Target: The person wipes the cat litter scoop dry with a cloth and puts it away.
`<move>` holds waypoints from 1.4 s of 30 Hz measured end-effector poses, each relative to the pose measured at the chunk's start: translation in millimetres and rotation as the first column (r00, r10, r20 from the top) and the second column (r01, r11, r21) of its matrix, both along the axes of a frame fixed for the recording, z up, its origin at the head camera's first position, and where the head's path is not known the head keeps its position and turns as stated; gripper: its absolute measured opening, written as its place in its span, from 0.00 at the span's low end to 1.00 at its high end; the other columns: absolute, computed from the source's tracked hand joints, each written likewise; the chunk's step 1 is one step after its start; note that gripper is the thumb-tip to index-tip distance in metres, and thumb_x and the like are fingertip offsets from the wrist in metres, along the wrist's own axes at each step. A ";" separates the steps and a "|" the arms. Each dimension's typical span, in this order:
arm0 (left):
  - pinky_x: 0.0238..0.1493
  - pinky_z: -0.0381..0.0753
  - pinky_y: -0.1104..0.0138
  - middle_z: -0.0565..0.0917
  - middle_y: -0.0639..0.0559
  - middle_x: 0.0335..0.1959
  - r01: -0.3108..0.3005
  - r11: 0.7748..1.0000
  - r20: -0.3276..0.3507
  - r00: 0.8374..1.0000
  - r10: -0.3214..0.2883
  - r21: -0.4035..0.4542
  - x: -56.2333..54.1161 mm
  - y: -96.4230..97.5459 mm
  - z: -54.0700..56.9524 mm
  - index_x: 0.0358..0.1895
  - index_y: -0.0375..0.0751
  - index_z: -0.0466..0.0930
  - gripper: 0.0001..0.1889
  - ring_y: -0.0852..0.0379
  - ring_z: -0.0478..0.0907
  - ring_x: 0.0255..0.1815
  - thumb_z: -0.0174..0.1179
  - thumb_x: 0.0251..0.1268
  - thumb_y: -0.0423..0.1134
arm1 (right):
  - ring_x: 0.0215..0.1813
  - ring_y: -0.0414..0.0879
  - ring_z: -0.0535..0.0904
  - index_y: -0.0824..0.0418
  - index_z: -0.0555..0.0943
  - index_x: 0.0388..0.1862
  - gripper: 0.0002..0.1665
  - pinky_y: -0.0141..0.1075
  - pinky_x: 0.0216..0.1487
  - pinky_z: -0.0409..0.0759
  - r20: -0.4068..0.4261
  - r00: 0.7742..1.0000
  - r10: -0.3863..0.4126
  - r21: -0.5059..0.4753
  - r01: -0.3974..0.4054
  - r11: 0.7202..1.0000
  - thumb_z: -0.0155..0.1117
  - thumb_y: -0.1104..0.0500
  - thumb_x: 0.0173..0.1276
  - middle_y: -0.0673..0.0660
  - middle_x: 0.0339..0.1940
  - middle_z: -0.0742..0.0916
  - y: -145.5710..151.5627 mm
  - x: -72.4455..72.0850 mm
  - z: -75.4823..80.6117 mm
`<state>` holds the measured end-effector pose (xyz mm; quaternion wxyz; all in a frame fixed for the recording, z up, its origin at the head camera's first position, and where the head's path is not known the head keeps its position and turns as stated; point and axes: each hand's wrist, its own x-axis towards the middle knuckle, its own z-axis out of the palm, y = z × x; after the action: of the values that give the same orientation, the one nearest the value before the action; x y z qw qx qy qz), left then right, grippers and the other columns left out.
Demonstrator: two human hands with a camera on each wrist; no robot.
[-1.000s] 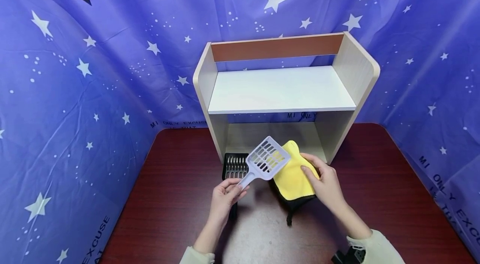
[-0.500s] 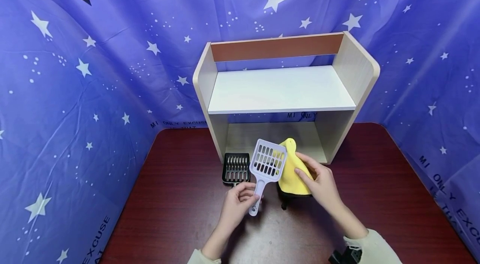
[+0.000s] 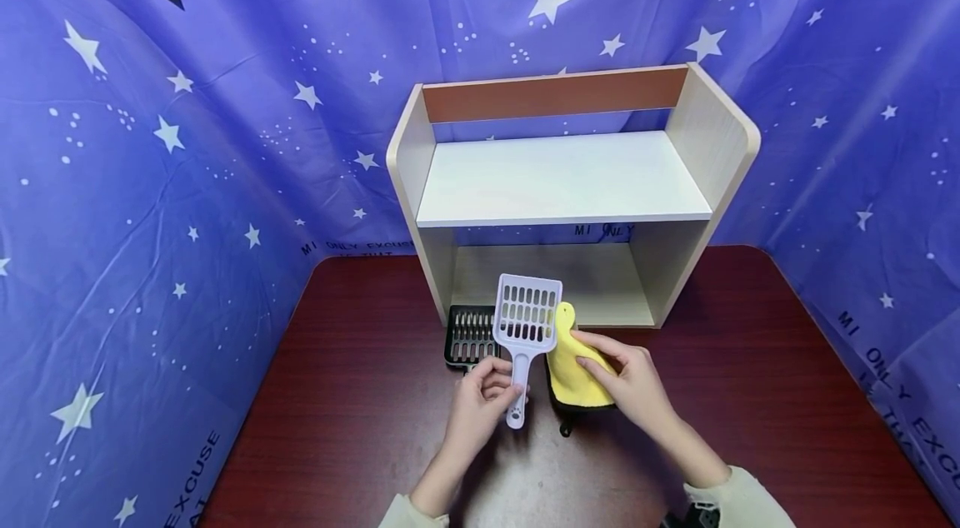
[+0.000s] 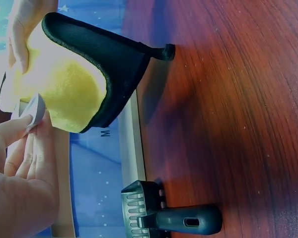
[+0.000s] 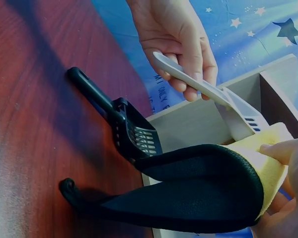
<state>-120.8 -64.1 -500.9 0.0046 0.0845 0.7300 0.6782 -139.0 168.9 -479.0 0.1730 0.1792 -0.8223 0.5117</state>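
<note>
A pale lavender litter scoop [image 3: 520,363] stands upright in my left hand [image 3: 476,411], which pinches its handle between thumb and fingers. My right hand [image 3: 636,385] grips the upper part of a yellow cloth [image 3: 576,378] with black edging and a dark backing. In the right wrist view the cloth's black side [image 5: 203,193] hangs folded, with a loop [image 5: 69,191] at its lower end. The scoop's slotted head overlaps the cloth's edge in the head view; whether they touch, I cannot tell. Just behind my left hand a black litter scoop [image 4: 184,219] lies on the table.
A two-tier wooden shelf [image 3: 562,178] stands at the back of the dark red table [image 3: 337,395]. The black scoop's head is close to the shelf's front left corner. Blue star-printed curtains [image 3: 225,261] enclose the table at the back and sides.
The lavender scoop has turned from leaning right to nearly upright, and my left hand has shifted slightly right. My right hand has moved left and slightly down with the cloth.
</note>
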 end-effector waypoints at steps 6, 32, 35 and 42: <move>0.35 0.85 0.75 0.88 0.31 0.33 -0.014 1.000 0.010 1.000 0.014 0.012 -1.2 3.2 1.1 0.43 0.29 0.78 0.11 0.58 0.87 0.31 0.66 0.58 0.25 | 0.44 0.24 0.80 0.64 0.87 0.49 0.18 0.17 0.41 0.79 -0.029 0.999 0.040 -0.016 -0.041 0.999 0.71 0.72 0.59 0.63 0.44 0.91 -5.0 2.9 -2.3; 0.31 0.84 0.74 0.87 0.29 0.34 0.039 0.999 0.048 0.998 -0.039 -0.007 0.4 -3.6 5.2 0.46 0.29 0.77 0.12 0.57 0.88 0.30 0.65 0.60 0.25 | 0.35 0.24 0.80 0.63 0.88 0.46 0.15 0.19 0.31 0.78 -0.029 0.993 -0.117 -0.047 0.116 0.992 0.71 0.72 0.60 0.61 0.40 0.91 4.4 -1.5 8.2; 0.31 0.83 0.76 0.87 0.29 0.34 0.085 0.996 0.041 0.996 -0.083 -0.029 3.3 -3.5 5.3 0.47 0.29 0.78 0.12 0.56 0.87 0.30 0.66 0.60 0.26 | 0.40 0.22 0.80 0.65 0.88 0.47 0.16 0.17 0.36 0.78 -0.032 0.986 -0.166 -0.093 0.162 0.982 0.71 0.73 0.59 0.59 0.42 0.91 5.7 -3.9 11.7; 0.31 0.83 0.75 0.87 0.30 0.33 0.104 0.994 0.027 0.994 -0.103 -0.044 6.0 -2.6 6.3 0.46 0.30 0.78 0.12 0.58 0.87 0.29 0.66 0.60 0.26 | 0.41 0.21 0.80 0.67 0.86 0.50 0.17 0.17 0.36 0.79 -0.015 0.992 -0.126 -0.110 0.123 0.986 0.70 0.73 0.60 0.60 0.45 0.90 3.4 -3.2 10.1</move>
<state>-114.7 -66.7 -494.6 0.0507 0.1135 0.7399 0.6612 -142.1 172.3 -468.9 0.2232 0.1234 -0.8008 0.5420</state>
